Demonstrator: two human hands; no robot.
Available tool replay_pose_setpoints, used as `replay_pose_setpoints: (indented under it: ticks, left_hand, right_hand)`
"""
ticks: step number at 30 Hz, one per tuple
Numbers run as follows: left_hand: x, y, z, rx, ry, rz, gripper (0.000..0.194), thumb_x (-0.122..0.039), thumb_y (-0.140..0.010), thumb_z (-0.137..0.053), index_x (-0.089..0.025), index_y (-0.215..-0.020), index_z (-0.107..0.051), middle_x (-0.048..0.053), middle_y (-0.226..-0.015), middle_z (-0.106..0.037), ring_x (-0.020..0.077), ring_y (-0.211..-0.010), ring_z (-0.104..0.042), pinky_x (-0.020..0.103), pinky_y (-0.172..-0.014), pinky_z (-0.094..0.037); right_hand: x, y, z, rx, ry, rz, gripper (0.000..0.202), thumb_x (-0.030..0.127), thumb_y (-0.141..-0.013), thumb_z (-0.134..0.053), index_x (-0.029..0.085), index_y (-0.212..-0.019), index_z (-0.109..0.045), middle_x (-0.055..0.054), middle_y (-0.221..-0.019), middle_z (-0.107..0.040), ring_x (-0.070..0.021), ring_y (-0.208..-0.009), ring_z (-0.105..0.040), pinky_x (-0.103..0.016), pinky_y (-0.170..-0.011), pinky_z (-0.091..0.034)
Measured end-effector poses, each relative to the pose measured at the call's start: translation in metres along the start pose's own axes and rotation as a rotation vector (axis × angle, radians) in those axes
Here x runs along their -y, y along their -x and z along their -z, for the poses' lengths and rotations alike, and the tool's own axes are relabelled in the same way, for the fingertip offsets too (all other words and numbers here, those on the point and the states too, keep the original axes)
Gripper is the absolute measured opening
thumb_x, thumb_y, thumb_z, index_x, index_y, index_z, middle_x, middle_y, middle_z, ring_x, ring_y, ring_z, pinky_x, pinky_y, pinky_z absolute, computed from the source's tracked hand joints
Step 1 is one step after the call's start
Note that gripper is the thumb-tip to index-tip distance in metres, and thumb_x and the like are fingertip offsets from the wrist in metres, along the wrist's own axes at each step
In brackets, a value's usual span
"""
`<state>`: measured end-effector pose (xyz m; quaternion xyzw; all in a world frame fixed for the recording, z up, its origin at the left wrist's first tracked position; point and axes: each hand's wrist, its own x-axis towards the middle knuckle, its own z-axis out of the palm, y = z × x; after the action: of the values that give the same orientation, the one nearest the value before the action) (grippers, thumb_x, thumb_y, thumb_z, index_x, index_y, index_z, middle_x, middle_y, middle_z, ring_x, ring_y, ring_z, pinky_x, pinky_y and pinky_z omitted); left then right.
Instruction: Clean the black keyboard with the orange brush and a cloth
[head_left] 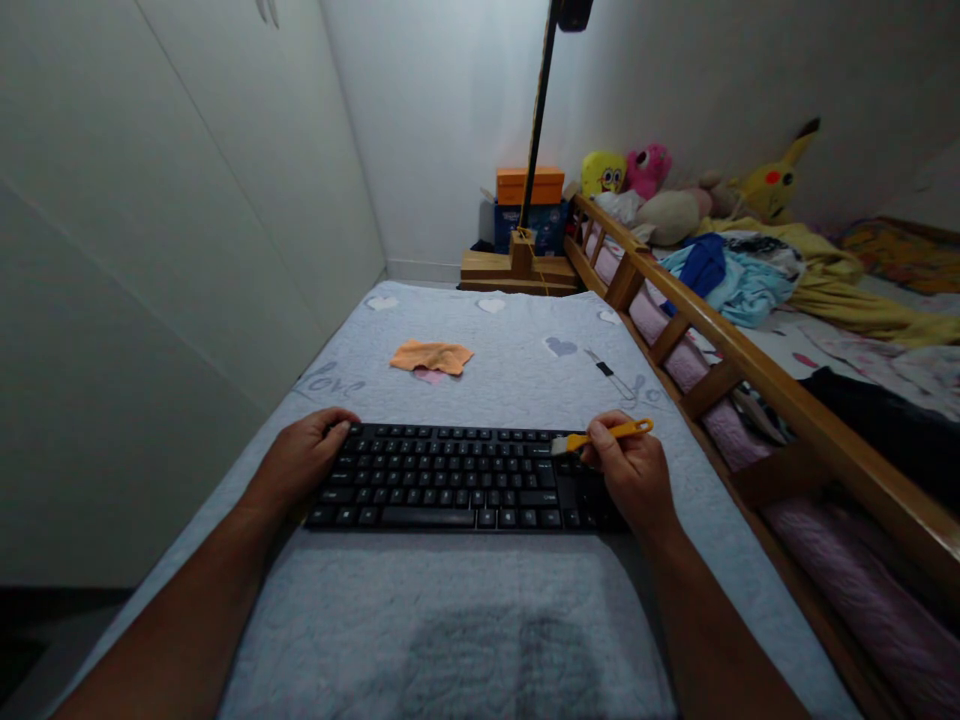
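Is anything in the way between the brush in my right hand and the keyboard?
Nothing visible is. The brush in your right hand has its head right at the keyboard's upper right keys; the orange cloth lies beyond them, out of the way.

A wooden rail (757, 374) runs toward the pale far wall (435, 120).

The head view (fairly near) looks forward and down over the keyboard (442, 478).

Black keyboard (435, 478); beyond it, orange cloth (431, 356); over its right part, yellow-handled brush (577, 441); beneath it, grey-blue heart-patterned sheet (450, 610).
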<state>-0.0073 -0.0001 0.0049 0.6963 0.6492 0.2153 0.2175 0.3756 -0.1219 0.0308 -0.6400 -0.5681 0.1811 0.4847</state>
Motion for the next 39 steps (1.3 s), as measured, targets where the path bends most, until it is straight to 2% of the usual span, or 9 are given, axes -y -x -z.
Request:
replay_pose_setpoints:
  ticks: [8, 15, 19, 22, 25, 31, 39]
  left_hand:
    - [-0.0028, 0.0009, 0.0009, 0.0, -0.003, 0.013, 0.038, -0.045, -0.081, -0.045, -0.023, -0.094, -0.072, 0.003, -0.086, -0.076, 0.025, -0.081, -0.068, 0.032, -0.073, -0.05]
    - [-0.001, 0.0004, 0.0004, 0.003, -0.007, 0.011, 0.038, -0.045, -0.081, -0.044, -0.023, -0.094, -0.072, 0.003, -0.086, -0.075, 0.0248, -0.08, -0.068, 0.031, -0.072, -0.05]
    - [-0.0002, 0.0001, -0.0002, 0.006, -0.01, 0.009, 0.037, -0.045, -0.082, -0.045, -0.023, -0.094, -0.072, 0.003, -0.087, -0.075, 0.0248, -0.081, -0.068, 0.031, -0.072, -0.05]
    - [-0.0008, 0.0002, 0.0, 0.002, -0.012, 0.008, 0.037, -0.044, -0.082, -0.045, -0.024, -0.094, -0.072, 0.003, -0.086, -0.075, 0.0248, -0.081, -0.068, 0.031, -0.073, -0.05]
    - [-0.0024, 0.0008, 0.0007, -0.001, -0.008, 0.008, 0.037, -0.045, -0.081, -0.045, -0.023, -0.092, -0.072, 0.003, -0.085, -0.075, 0.0248, -0.081, -0.068, 0.031, -0.073, -0.05]
    - [-0.0027, 0.0006, 0.0011, -0.01, 0.006, 0.006, 0.037, -0.046, -0.079, -0.046, -0.024, -0.091, -0.072, 0.003, -0.085, -0.075, 0.0249, -0.08, -0.068, 0.031, -0.071, -0.051]
    - [-0.002, 0.0015, 0.0005, 0.0, 0.009, 0.015, 0.036, -0.046, -0.081, -0.046, -0.023, -0.093, -0.071, 0.003, -0.085, -0.075, 0.0253, -0.082, -0.068, 0.031, -0.071, -0.05]
  right_hand:
    - [0.0098, -0.0003, -0.0003, 0.076, 0.152, 0.103, 0.027, 0.034, -0.093, -0.047, 0.022, -0.072, -0.058, 0.001, -0.055, -0.06, -0.0168, -0.055, -0.059, -0.027, -0.057, -0.041]
    - [0.0052, 0.0022, 0.0037, 0.203, -0.042, 0.001, 0.027, 0.033, -0.09, -0.046, 0.022, -0.067, -0.054, 0.004, -0.048, -0.051, -0.0136, -0.045, -0.05, -0.024, -0.047, -0.036]
    - [0.0041, 0.0024, 0.0049, 0.135, -0.071, -0.009, 0.027, 0.033, -0.091, -0.047, 0.022, -0.068, -0.055, 0.003, -0.05, -0.053, -0.0142, -0.048, -0.052, -0.025, -0.05, -0.038]
    - [0.0058, 0.0013, 0.0036, 0.049, 0.008, 0.044, 0.026, 0.034, -0.092, -0.048, 0.022, -0.07, -0.057, 0.002, -0.055, -0.058, -0.016, -0.054, -0.057, -0.026, -0.056, -0.041]
    - [0.0067, 0.0004, 0.0016, 0.042, 0.1, 0.101, 0.024, 0.033, -0.092, -0.048, 0.022, -0.074, -0.058, 0.001, -0.059, -0.06, -0.0169, -0.058, -0.059, -0.027, -0.059, -0.042]
    - [0.0084, 0.0007, 0.003, 0.131, 0.137, 0.106, 0.024, 0.03, -0.09, -0.047, 0.022, -0.069, -0.056, 0.002, -0.056, -0.057, -0.0154, -0.054, -0.055, -0.027, -0.055, -0.039]
    - [0.0071, 0.003, 0.007, 0.291, -0.088, -0.035, 0.02, 0.028, -0.083, -0.047, 0.021, -0.065, -0.054, 0.004, -0.047, -0.049, -0.0129, -0.045, -0.046, -0.024, -0.046, -0.033]
